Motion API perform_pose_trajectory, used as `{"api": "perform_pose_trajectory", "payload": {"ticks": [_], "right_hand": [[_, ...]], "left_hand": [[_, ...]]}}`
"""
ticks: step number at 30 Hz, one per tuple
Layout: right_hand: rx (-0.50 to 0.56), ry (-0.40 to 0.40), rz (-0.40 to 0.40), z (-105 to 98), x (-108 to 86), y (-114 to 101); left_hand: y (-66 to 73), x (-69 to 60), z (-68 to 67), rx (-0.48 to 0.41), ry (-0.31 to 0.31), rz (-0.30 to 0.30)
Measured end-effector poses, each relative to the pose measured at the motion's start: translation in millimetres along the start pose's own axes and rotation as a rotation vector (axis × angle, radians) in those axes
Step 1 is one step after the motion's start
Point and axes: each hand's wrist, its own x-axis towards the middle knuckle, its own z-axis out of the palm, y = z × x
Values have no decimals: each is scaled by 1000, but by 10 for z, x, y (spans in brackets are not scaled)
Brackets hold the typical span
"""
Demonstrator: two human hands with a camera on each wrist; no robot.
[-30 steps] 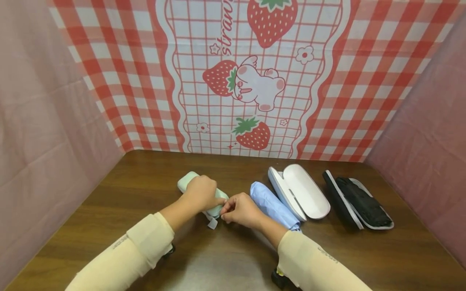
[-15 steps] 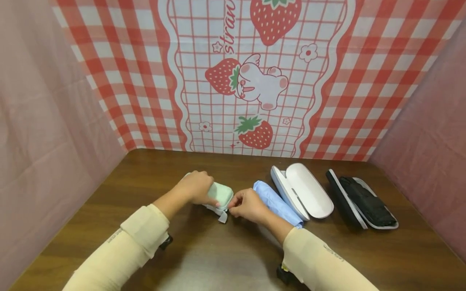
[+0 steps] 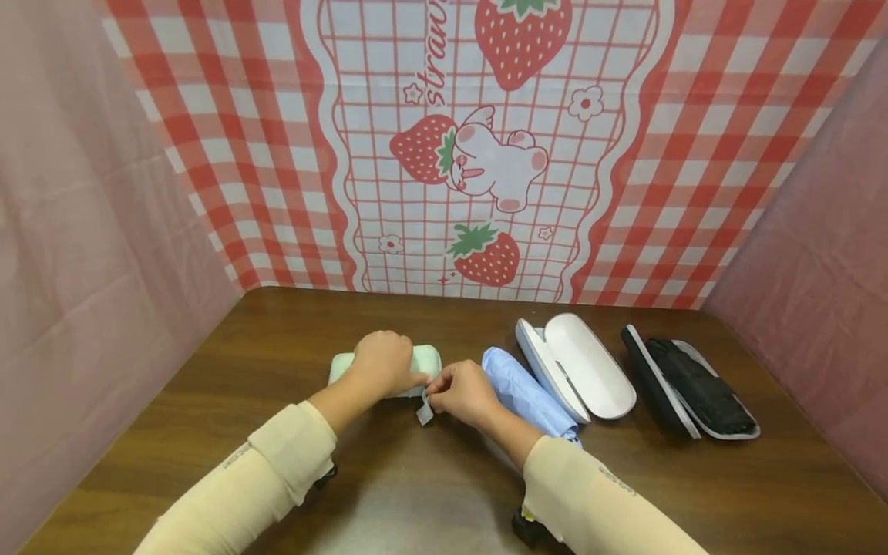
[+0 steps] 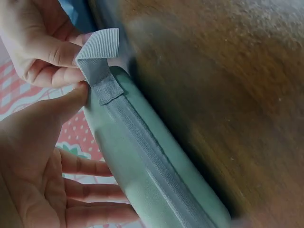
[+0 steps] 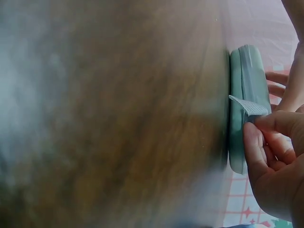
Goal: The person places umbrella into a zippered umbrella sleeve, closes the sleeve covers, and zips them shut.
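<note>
A pale green zip case (image 3: pixel 425 361) lies on the table in front of me, with a grey zipper (image 4: pixel 147 142) along its side. My left hand (image 3: pixel 381 362) holds it from above, fingers over the far side and thumb near its right end. At that end my right hand (image 3: pixel 466 393) pinches what seems to be the zipper pull, which the fingertips hide. A grey fabric tab (image 4: pixel 102 52) sticks out from the case beside those fingertips. The inside of the case does not show.
Just right of my right hand lies a folded light blue umbrella (image 3: pixel 523 393). Beyond it stands an open glasses case (image 3: pixel 586 366) with a white inside. An open black case (image 3: pixel 662 393) holding a folded black umbrella (image 3: pixel 697 385) is at the far right. A checked cloth (image 3: pixel 277 154) hangs behind the table (image 3: pixel 277 331).
The green case has turned between my hands, and its long side now faces me. My left hand has shifted along its top. My right fingers stay pinched at its right end.
</note>
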Motion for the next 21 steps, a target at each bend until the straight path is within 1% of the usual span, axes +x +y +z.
{"api": "perform_pose_trajectory", "payload": {"ticks": [4,6,9,12,16,19,21], "right_hand": [[5,21,7,8,18,13],[23,28,24,15,19,6],[40,27,36,24,6,-13],[-9,16,10,6,-19,-40],[-132,15,-66,-54,-46,-52],[-188,7,-114,-127,-74,-57],[-218,-20,-152,-181,-105,-66]], "left_hand": [[42,-4,-29,1,-19,-42],[51,-12,-39,1,-27,-53],[42,-29,-36,-8,-23,-52],[6,-57,-17,-32,-8,-23],[-82,-100,12,-136,-14,17],[-161,-127,38,-226,-21,41],[-220,-148,57,-268,-27,66]]}}
